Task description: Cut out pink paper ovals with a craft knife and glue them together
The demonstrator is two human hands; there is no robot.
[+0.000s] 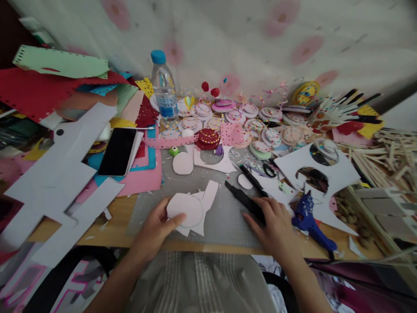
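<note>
My left hand [155,231] pinches a roundish white card piece [185,209] with the thumb on top and the fingers underneath. Under it lies a jagged white scrap with a strip [211,194] sticking out to the upper right, and a thin green curved line shows near the disc's edge. My right hand [276,222] is closed over the rear of a black utility knife [243,198], whose front points up and left, low over the grey cutting mat [224,232]. Beside the knife lies a black stick-like tool with a green end [252,179].
A blue glue gun [308,215] lies right of my right hand. Scissors [269,170] and another white disc [183,163] rest behind. Further off are a water bottle [165,89], decorated discs [208,139] and a phone [117,151]. White card cut-outs [55,182] fill the left.
</note>
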